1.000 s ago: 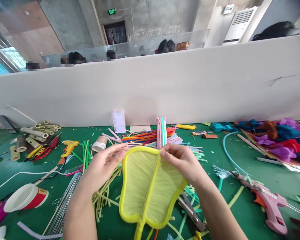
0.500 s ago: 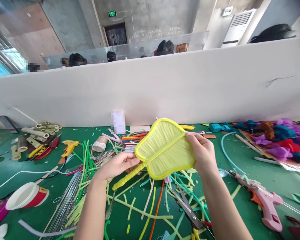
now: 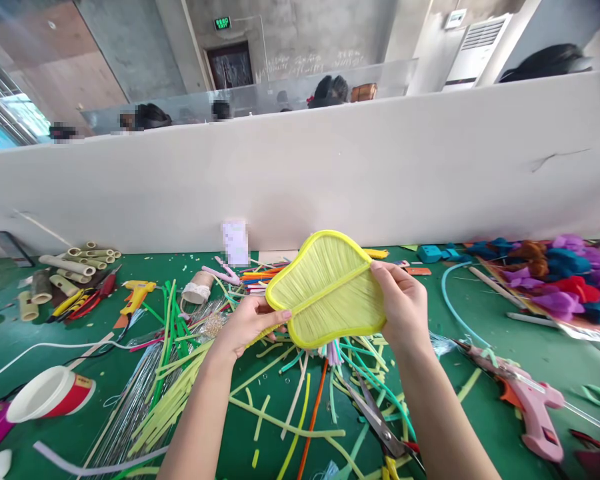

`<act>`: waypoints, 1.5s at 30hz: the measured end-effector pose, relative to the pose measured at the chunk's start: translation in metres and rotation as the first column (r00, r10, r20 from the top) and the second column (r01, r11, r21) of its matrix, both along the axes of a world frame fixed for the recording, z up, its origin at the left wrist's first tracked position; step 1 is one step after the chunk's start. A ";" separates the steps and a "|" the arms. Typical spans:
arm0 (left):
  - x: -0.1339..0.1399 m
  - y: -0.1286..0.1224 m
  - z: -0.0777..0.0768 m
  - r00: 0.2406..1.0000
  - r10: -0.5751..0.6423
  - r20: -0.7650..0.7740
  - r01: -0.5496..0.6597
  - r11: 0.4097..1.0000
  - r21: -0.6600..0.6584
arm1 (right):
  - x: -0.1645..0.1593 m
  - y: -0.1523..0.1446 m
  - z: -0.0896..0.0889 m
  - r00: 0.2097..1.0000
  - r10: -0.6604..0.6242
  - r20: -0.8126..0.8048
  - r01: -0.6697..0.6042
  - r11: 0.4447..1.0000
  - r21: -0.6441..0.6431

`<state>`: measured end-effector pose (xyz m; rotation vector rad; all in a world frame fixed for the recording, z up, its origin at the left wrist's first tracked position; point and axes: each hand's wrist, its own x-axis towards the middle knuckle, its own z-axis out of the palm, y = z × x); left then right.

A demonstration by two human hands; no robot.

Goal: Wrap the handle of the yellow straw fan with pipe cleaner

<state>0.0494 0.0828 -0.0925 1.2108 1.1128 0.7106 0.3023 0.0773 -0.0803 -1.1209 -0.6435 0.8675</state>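
A yellow hand fan (image 3: 325, 293) is held up over the table, with a bright yellow rim, a central rib and pleated, see-through panels. My left hand (image 3: 253, 323) is closed on it where the handle meets the leaf, and most of the wrapped handle is hidden behind that hand. My right hand (image 3: 403, 300) pinches the fan's far right edge, thumb in front and the other fingers behind. Below the fan lie scattered pale green fuzzy stems (image 3: 175, 393) and an orange stem (image 3: 314, 417). Scissors (image 3: 380, 423) rest near my right forearm.
To the right lies a pink glue gun (image 3: 537, 407), with colourful fuzzy flowers (image 3: 563, 273) behind it. On the left are a paper cup (image 3: 53, 393), a yellow glue gun (image 3: 137, 293), pliers (image 3: 93, 300) and bamboo tubes (image 3: 70, 267). A white partition (image 3: 300, 173) stands along the back.
The fan has turned slightly and tilted in my hands. My left hand has moved a little right and now covers more of the handle, which showed plainly before.
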 end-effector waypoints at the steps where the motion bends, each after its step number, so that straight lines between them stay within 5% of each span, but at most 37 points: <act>1: 0.001 0.000 0.000 1.000 0.006 -0.001 -0.006 1.000 0.001 | -0.001 0.000 0.000 1.000 0.002 0.000 -0.002 1.000 0.006; 6: 0.000 -0.002 0.002 0.999 0.035 0.023 -0.035 0.999 0.013 | 0.001 -0.003 0.001 0.998 0.066 0.016 -0.066 0.998 0.001; 11: -0.009 0.003 -0.001 0.988 0.138 0.075 -0.142 0.988 0.062 | 0.006 -0.004 0.003 0.958 0.264 0.113 -0.266 0.964 0.002; 15: -0.012 0.004 0.000 0.957 0.278 0.087 -0.290 0.936 0.198 | 0.001 -0.004 0.003 0.983 0.130 0.131 -0.136 0.990 0.043; 18: -0.007 -0.001 0.003 0.865 0.500 -0.051 -0.387 0.727 0.568 | -0.010 -0.007 0.005 0.983 0.156 0.092 -0.161 0.985 0.054; 22: 0.004 -0.006 0.004 0.739 0.663 -0.119 -0.123 0.307 0.944 | -0.038 -0.018 0.009 0.876 0.463 -0.134 -0.444 0.883 0.152; 24: 0.011 -0.008 0.001 0.751 0.649 -0.122 -0.018 0.204 0.979 | -0.052 -0.024 0.011 0.814 0.537 -0.221 -0.497 0.841 0.215; 26: 0.017 -0.009 -0.001 0.772 0.622 -0.129 0.016 0.184 0.983 | -0.060 -0.028 0.014 0.812 0.490 -0.319 -0.445 0.872 0.206; 28: 0.021 -0.011 -0.002 0.800 0.587 -0.127 -0.019 0.236 0.971 | -0.061 -0.028 0.015 0.825 0.397 -0.401 -0.361 0.918 0.165; 30: 0.020 -0.013 0.002 0.845 0.526 -0.103 -0.117 0.369 0.922 | -0.056 -0.024 0.015 0.830 0.336 -0.445 -0.305 0.942 0.142; 34: 0.007 -0.016 0.018 0.977 0.204 0.057 -0.204 0.836 0.509 | -0.041 -0.018 0.016 0.835 0.299 -0.461 -0.270 0.954 0.130; 36: 0.001 -0.017 0.024 0.992 0.036 0.123 -0.068 0.962 0.266 | -0.037 -0.016 0.016 0.841 0.296 -0.453 -0.274 0.955 0.114; 40: 0.006 -0.018 0.024 0.984 -0.069 0.166 0.060 0.997 0.057 | -0.038 -0.017 0.016 0.841 0.298 -0.452 -0.298 0.952 0.074; 45: 0.029 -0.021 0.018 0.984 -0.019 0.178 0.012 0.999 0.038 | -0.041 -0.018 0.014 0.837 0.328 -0.438 -0.325 0.942 0.084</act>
